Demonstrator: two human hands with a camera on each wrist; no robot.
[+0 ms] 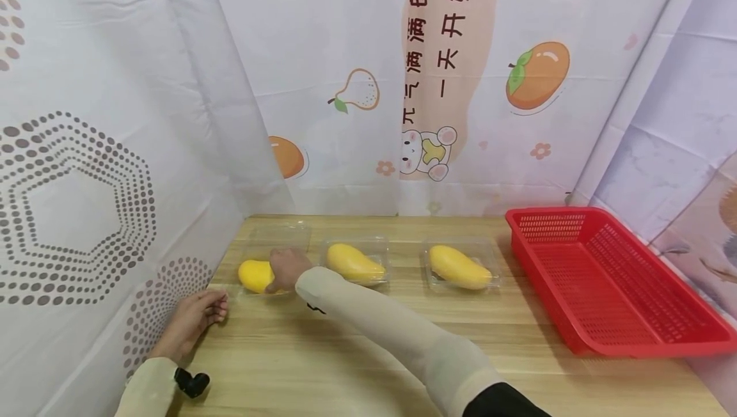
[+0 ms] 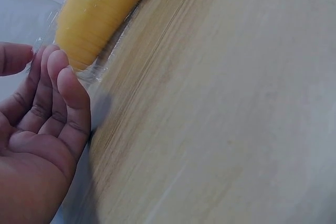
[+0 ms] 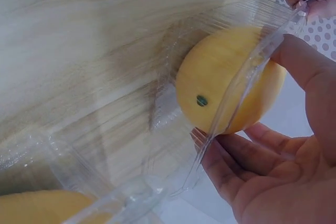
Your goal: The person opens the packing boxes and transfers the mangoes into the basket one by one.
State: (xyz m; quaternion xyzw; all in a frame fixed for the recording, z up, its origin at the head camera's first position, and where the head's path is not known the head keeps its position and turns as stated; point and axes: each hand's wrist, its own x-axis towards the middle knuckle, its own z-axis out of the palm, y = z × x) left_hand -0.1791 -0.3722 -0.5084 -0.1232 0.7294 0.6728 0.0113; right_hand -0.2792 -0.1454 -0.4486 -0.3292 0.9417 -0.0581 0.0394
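At the left of the table, my right hand (image 1: pixel 290 270) grips a yellow mango (image 1: pixel 254 275) by its end, thumb on one side and fingers on the other. That mango sits at a clear plastic box (image 3: pixel 170 90) with its lid raised; the right wrist view shows the box's wall around its lower part. My left hand (image 1: pixel 192 321) is at the box's near left corner, and its thumb and fingers (image 2: pixel 58 59) pinch the clear edge there. To the right, a second mango (image 1: pixel 354 264) and a third mango (image 1: pixel 459 267) each lie in their own clear box.
A red plastic basket (image 1: pixel 627 289) with perforated walls stands at the table's right side. The wooden table (image 1: pixel 322 366) meets a printed curtain (image 1: pixel 345 33) at the back. More patterned cloth hangs close on the left and right.
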